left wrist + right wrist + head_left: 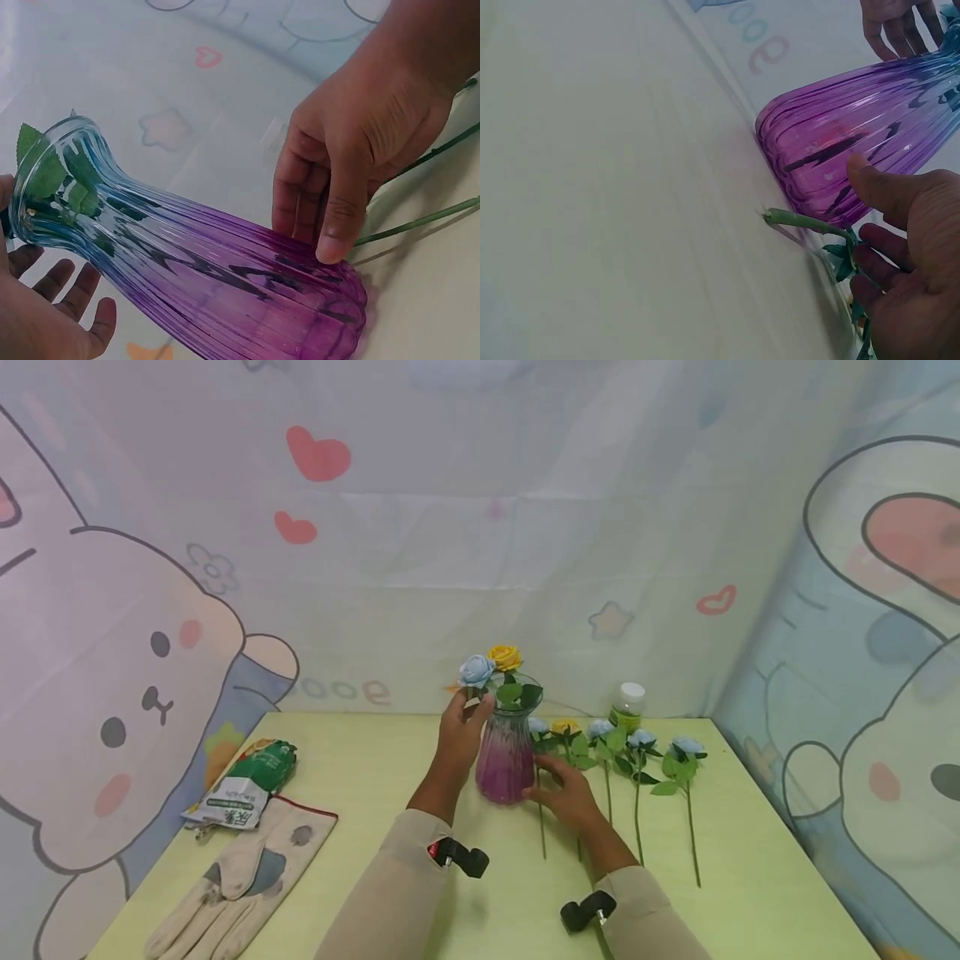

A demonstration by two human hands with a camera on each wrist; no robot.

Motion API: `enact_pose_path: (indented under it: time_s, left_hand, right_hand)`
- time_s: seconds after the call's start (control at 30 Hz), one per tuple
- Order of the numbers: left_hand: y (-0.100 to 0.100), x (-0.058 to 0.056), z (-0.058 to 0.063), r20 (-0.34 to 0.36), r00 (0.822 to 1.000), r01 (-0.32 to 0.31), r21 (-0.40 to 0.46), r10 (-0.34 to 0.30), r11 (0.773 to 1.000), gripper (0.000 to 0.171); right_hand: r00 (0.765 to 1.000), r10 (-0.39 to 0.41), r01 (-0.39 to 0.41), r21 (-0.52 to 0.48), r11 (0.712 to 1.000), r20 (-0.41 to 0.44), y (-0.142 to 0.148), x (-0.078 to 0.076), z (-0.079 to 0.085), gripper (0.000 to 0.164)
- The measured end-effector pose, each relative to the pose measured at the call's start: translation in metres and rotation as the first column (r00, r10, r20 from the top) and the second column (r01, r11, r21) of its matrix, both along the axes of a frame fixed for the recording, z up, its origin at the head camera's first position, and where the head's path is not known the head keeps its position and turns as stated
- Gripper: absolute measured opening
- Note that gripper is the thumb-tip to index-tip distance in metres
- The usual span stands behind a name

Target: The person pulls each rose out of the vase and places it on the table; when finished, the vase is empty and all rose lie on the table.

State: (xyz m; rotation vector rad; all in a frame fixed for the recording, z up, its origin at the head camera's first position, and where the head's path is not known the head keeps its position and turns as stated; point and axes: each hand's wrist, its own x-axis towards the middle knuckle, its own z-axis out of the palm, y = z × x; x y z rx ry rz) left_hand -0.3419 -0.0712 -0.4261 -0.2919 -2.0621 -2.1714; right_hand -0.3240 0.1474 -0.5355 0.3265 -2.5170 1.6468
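A ribbed glass vase (506,758), clear teal at the neck and purple below, stands upright on the table. A yellow rose (505,657) shows above its rim, with green leaves inside the neck. My left hand (459,739) is at the rim, pinching a light blue rose (477,671) just under its bloom between thumb and forefinger; the other fingers (79,292) spread loosely beside the neck. Low on the vase's right side, my right hand (568,795) touches the glass with thumb and fingertips, its fingers loosely bent. A green stem (802,220) lies beside those fingers.
Several blue and yellow roses (687,760) lie on the table right of the vase. Behind them stands a white-capped bottle (630,703). At the left are a green-and-white packet (243,789) and a pair of pale work gloves (255,877). A printed cloth (480,552) hangs behind.
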Motion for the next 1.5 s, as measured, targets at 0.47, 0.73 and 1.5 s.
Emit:
enact_pose_path:
  time_s: [0.47, 0.73, 1.5]
  left_hand:
    - [0.000, -0.005, 0.005, 0.067, 0.998, 0.005, 0.112, -0.012, 0.994, 0.064]
    - [-0.001, -0.008, 0.010, 0.079, 0.997, -0.022, 0.158, 0.010, 0.987, 0.055]
    - [-0.008, -0.009, 0.025, -0.041, 0.980, -0.187, 0.177, 0.197, 0.966, 0.026]
  right_hand:
    - [0.999, -0.039, 0.038, 0.083, 0.996, 0.011, -0.005, 0.004, -0.002, 0.062]
    - [0.999, -0.037, 0.038, 0.127, 0.991, -0.013, -0.006, 0.003, -0.005, 0.063]
    - [0.999, -0.051, 0.053, 0.124, 0.991, -0.020, -0.005, 0.005, -0.005, 0.057]
